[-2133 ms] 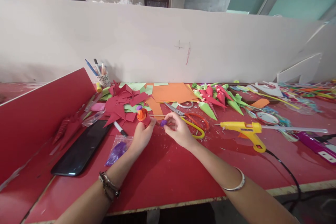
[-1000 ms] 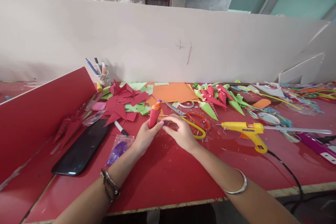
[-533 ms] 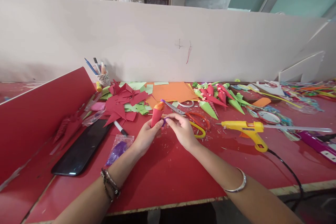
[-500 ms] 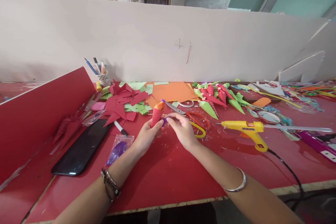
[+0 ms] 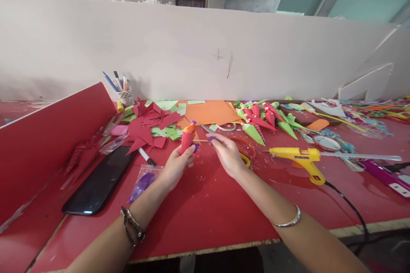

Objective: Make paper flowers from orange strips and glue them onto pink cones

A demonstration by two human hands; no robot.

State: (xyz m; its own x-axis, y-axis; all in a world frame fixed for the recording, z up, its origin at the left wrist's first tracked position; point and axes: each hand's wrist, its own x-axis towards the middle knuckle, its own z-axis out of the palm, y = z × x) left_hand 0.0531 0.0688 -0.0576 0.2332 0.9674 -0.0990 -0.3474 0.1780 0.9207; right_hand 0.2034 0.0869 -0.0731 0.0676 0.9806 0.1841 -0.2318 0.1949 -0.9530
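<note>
Over the middle of the table, my left hand [image 5: 174, 166] is closed around a red paper cone [image 5: 186, 141] with an orange top and a small purple tip. A soft purple lump, which looks like modelling clay [image 5: 196, 148], sits by its thumb. My right hand [image 5: 226, 153] is apart from it, pinching a small purple clay piece [image 5: 211, 138] between thumb and fingertips. A thin wooden stick [image 5: 201, 140] spans the gap between the hands; whether it is held or lies on the table I cannot tell. Behind my right hand are scissors [image 5: 245, 160], partly hidden.
Left are a black phone [image 5: 99, 179], a bag of purple clay [image 5: 144, 183] and red paper scraps [image 5: 147, 123]. Orange sheets [image 5: 211, 112] lie behind, with red and green paper cones [image 5: 256, 121] beside them. A yellow glue gun [image 5: 297, 155] with a cable lies right.
My right hand has moved right, away from the cone, with a small purple piece in its fingertips. Another purple lump stays at my left thumb. My left hand has shifted slightly left.
</note>
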